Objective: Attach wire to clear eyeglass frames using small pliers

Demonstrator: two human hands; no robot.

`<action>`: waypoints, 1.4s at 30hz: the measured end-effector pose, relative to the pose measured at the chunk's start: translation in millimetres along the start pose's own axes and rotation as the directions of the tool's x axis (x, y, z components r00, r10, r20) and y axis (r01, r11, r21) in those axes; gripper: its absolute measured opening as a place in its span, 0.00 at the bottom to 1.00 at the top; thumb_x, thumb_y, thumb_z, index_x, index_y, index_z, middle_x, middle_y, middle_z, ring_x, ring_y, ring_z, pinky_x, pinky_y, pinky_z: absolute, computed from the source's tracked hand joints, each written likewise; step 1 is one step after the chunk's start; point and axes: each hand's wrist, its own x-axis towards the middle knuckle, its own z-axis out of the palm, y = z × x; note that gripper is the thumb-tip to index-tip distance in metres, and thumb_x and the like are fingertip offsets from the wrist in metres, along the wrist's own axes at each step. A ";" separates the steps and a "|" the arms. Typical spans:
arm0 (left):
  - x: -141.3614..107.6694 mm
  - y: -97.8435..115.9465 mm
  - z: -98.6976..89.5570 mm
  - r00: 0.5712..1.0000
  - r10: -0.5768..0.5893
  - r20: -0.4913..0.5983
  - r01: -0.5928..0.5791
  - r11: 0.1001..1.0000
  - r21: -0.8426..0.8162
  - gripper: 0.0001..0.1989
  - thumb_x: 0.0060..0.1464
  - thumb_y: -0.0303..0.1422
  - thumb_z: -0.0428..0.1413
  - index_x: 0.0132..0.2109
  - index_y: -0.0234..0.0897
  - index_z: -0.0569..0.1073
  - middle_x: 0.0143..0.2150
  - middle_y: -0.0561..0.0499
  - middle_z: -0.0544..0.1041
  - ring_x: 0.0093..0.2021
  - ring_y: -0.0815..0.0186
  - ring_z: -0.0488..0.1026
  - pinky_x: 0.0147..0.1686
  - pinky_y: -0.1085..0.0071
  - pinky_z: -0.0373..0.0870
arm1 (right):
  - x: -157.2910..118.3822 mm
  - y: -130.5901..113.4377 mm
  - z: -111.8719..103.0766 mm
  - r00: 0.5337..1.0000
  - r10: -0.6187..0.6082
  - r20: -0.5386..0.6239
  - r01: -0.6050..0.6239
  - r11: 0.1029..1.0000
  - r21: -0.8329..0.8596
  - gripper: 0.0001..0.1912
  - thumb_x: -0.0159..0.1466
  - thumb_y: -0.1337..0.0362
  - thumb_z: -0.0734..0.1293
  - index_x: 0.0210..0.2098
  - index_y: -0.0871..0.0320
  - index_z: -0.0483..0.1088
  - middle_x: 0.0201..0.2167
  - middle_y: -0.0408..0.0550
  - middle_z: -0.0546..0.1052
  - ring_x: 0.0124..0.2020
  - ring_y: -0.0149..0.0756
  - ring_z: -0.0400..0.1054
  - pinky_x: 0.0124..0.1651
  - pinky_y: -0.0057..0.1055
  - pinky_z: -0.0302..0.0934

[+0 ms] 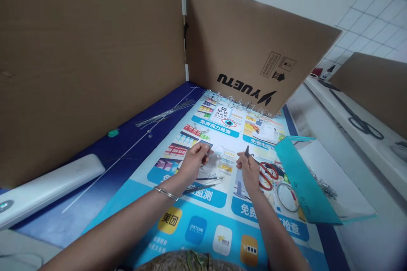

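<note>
Toward the near-left corner of the bench lies a white bar (54, 186). Nearer the middle, a slim dark tool (203, 187) lies on the printed sheet (222, 216), just below your left hand (197, 157), which pinches a thin wire (220, 147) narrowly; its loop stands toward your right hand (248, 168). That hand is closed around a dark pointed tool (247, 150). Beside it are red-handled scissors (265, 181); by the right edge, a turquoise folder (305, 186) bears tangled pieces (326, 186). Farther off, a wire bundle (165, 113) lies toward the left edge, and small clear-looking pieces (241, 103) line the far edge.

A loose pinch could let your wire spring away; too hard a squeeze could kink it. Your right wrist, swinging outward, might knock the scissors. Your fingers hide the wire's held end and most of the pointed tool, and glare blurs the loop.
</note>
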 end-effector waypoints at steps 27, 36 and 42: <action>-23.5 4.8 11.3 0.997 -0.061 0.040 0.046 0.951 0.305 0.09 0.56 0.37 0.47 0.38 0.38 0.67 0.33 0.52 0.70 0.29 0.71 0.63 0.30 0.75 0.62 | -68.8 -34.2 20.9 0.591 0.381 0.711 -0.695 0.688 0.209 0.23 0.63 0.49 0.52 0.31 0.63 0.63 0.20 0.46 0.71 0.17 0.29 0.67 0.19 0.22 0.56; -30.5 1.3 11.9 0.987 -0.128 0.099 0.088 0.936 0.340 0.09 0.55 0.37 0.48 0.41 0.38 0.67 0.35 0.51 0.71 0.30 0.70 0.65 0.32 0.74 0.64 | -64.3 -30.4 20.9 0.589 0.470 0.657 -0.699 0.705 0.122 0.23 0.61 0.46 0.53 0.31 0.61 0.62 0.18 0.43 0.70 0.14 0.27 0.64 0.18 0.22 0.55; -29.9 -0.3 11.1 0.988 -0.138 0.065 0.107 0.929 0.354 0.10 0.53 0.38 0.50 0.40 0.39 0.69 0.31 0.51 0.72 0.28 0.69 0.65 0.30 0.74 0.64 | -64.0 -29.6 20.3 0.605 0.470 0.642 -0.672 0.735 0.095 0.24 0.60 0.45 0.53 0.30 0.61 0.62 0.18 0.42 0.69 0.14 0.26 0.63 0.18 0.22 0.55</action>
